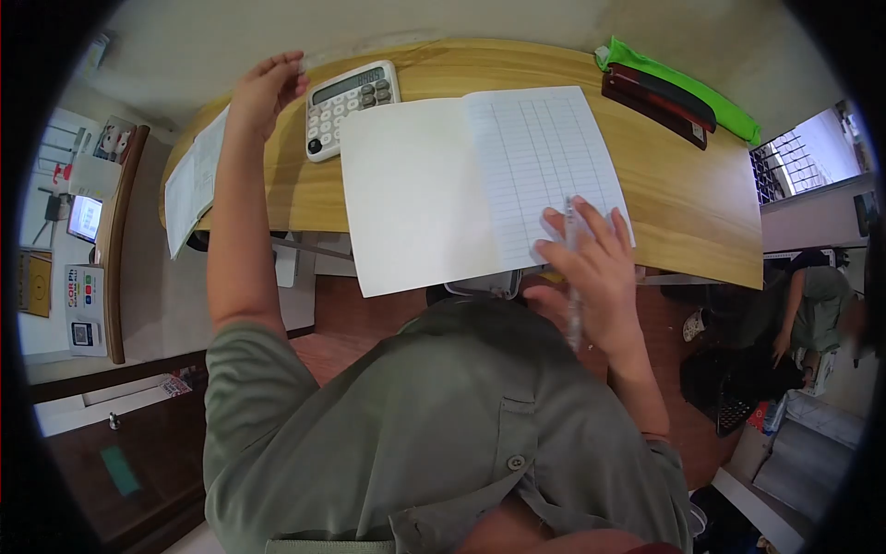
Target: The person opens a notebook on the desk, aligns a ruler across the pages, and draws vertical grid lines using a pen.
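Observation:
My left hand is raised at the table's back left, beside the calculator. Its fingers are closed, and a faint, blurred clear ruler-like strip runs to the right from the fingertips. The white calculator has digits on its display; the notebook's corner partly covers its keys. An open notebook lies at the front of the table, with a blank left page and a ruled right page with column lines. Over the lower right page, my right hand holds a clear-barrelled pen between its fingers, the others spread.
Papers lie at the table's left end. At the back right are a dark long stapler and a bright green case. A wooden-edged counter stands on the left. Another person is low down at far right.

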